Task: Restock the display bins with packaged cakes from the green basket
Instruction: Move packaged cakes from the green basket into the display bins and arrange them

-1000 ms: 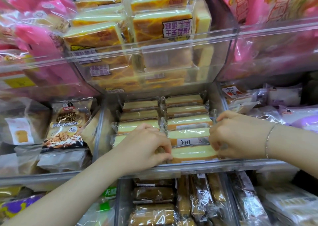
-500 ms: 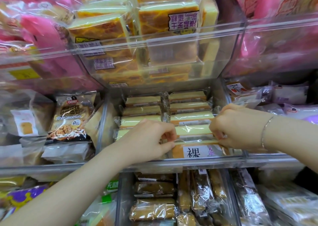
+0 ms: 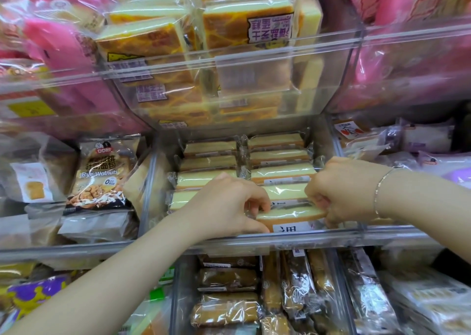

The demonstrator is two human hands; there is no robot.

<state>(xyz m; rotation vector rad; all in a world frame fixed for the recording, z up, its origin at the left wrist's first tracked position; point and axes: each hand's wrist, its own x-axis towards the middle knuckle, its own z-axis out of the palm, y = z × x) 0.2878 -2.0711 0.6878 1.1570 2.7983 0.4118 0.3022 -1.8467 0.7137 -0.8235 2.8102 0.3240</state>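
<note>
Both hands pinch one packaged cake (image 3: 290,213) at the clear bin's (image 3: 254,240) front. The left hand (image 3: 229,204) grips its left end. The right hand (image 3: 339,189) grips its right end.

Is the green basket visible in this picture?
No, only clear display bins of packaged cakes and both hands show.

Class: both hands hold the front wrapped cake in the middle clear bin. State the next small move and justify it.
Probably ease the front pale yellow wrapped cake slice down behind the clear plastic bin's front wall, then let go: the left hand and right hand pinch its ends, and it sits tilted against the upright row behind.
</note>
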